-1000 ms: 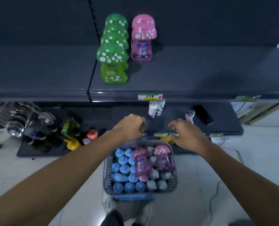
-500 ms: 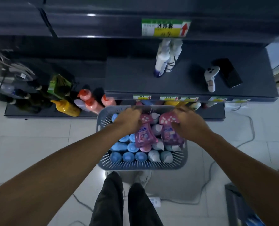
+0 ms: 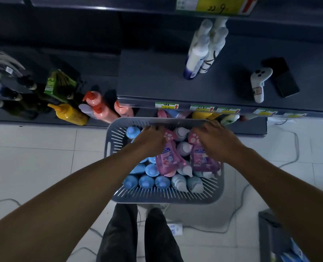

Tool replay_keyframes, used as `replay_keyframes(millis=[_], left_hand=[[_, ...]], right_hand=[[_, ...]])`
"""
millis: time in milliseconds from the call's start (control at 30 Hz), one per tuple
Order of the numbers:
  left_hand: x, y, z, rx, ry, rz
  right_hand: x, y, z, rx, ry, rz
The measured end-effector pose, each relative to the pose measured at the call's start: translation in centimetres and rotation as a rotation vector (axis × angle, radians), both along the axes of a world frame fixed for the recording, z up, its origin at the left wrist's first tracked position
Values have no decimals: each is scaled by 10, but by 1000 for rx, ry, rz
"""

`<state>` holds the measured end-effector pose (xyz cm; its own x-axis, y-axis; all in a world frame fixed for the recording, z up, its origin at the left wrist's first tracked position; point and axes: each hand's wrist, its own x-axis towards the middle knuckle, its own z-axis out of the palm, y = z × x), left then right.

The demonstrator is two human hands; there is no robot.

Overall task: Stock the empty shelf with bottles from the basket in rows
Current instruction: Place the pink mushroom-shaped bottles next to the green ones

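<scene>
In the basket (image 3: 157, 197), the left hand (image 3: 151, 139) grips the left pink bottle (image 3: 169, 161) by its cap; the right hand (image 3: 218, 141) grips the right pink bottle (image 3: 204, 160) likewise.

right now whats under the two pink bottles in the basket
The pink bottles lie on top of blue-capped bottles and pale-capped bottles packed in the basket. The caps directly beneath them and the basket floor are covered.
</scene>
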<state>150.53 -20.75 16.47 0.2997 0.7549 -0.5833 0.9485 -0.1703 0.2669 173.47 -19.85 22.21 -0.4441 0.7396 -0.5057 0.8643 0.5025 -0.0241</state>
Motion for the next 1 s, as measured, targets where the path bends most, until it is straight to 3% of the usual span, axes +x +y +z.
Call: replay_keyframes(millis=[400,700,1000], left_hand=[[-9,6,21,-141,-106,166],[2,1,77,75,-12,21],[-3,1,183,269,10,-101]], right_hand=[[-14,7,24,-133,149,-194],[-18,-15,60,31,108,-110],[-13,-19,163,149,63,57]])
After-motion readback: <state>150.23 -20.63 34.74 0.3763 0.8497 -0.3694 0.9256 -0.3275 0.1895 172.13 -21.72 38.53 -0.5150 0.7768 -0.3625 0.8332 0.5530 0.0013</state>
